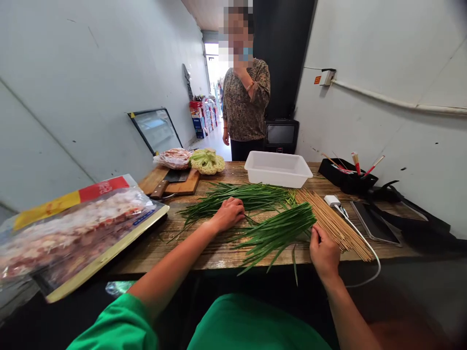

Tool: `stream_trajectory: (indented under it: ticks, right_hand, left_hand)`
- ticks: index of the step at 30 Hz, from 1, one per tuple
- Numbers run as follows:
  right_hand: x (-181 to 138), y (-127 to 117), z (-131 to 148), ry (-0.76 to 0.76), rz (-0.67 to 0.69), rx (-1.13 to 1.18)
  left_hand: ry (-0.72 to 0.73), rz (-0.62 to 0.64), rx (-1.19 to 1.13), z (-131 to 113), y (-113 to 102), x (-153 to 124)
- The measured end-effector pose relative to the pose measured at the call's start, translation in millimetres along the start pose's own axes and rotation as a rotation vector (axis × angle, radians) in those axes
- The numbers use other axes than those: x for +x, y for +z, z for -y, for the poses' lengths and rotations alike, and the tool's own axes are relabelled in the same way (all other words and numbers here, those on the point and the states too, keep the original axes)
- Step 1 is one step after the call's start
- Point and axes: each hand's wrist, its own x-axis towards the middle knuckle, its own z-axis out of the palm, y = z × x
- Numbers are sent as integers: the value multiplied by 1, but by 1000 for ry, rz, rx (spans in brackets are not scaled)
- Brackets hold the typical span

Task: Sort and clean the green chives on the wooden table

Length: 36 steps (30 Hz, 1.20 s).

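Note:
My left hand [229, 213] rests curled on the wooden table [204, 248], its fingers against a spread of long green chives [241, 197]. A second bundle of chives [277, 231] lies in front of me. My right hand [324, 253] sits closed at that bundle's right end, beside a heap of thin bamboo skewers [333, 223]; whether it pinches a skewer or a chive I cannot make out.
A white plastic tub [277, 167] stands behind the chives. At the far left lie a cutting board with a cleaver [173, 181], a cauliflower [206, 160] and bagged meat [173, 158]. A large frozen-food bag [73, 228] lies near left. Charger, cable [359, 236], tablet and black tray sit right. A person [245, 104] stands beyond the table.

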Motion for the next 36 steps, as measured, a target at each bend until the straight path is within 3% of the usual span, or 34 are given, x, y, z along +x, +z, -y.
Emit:
stream_trajectory:
  ticks: [7, 11, 15, 19, 23, 36]
  right_hand:
    - [-2, -2, 2, -108, -123, 2]
    - [-2, 0, -3, -116, -82, -58]
    - [1, 2, 4, -68, -36, -119]
    - [12, 6, 24, -48, 10, -116]
    - [23, 20, 37, -91, -10, -116]
    - [20, 35, 31, -41, 104, -224]
  left_hand:
    - [-149, -85, 176, -8, 0, 14]
    - [-49, -24, 194, -23, -16, 19]
    - [-59, -94, 136, -32, -28, 48]
    - [-146, -50, 139, -33, -15, 86]
    - [-222, -18, 199, -33, 2, 107]
    - [-157, 2, 284, -31, 5, 114]
